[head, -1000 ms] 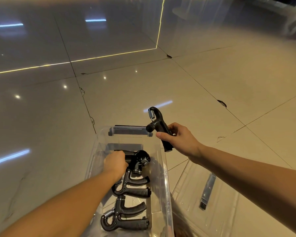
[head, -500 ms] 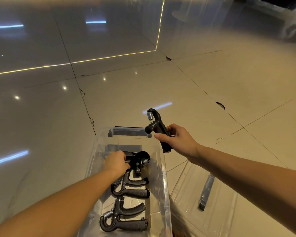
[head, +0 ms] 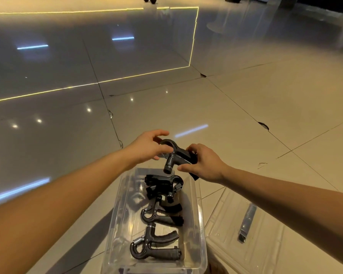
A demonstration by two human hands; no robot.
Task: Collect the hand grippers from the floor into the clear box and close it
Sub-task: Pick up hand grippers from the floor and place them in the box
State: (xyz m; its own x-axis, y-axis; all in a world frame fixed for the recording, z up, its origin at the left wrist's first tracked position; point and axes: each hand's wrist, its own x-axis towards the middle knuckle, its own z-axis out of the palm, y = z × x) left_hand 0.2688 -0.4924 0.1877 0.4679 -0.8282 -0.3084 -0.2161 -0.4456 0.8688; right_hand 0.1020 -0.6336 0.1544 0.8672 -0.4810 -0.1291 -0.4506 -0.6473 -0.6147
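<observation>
Pinching a hand gripper (head: 176, 155) over the clear box (head: 198, 212) rim, left hand (head: 147, 148) and right hand (head: 205, 165) fingers risked dropping it outside

Box mouth wide open, and we had a straight drop into the clear box (head: 118, 212). Inside it was busy, though: the far hand gripper (head: 162, 184), the middle hand gripper (head: 160, 214) and the near hand gripper (head: 154, 248) lay in a row, leaving only thin strips along both long walls. Over the far end, our left hand (head: 149, 147) and right hand (head: 204, 165) crowded round a fourth hand gripper (head: 174, 153), blocking that way in. On the right, the lid (head: 226, 234) lay flat just beside the box. To the left we had open floor (head: 67, 155).
</observation>
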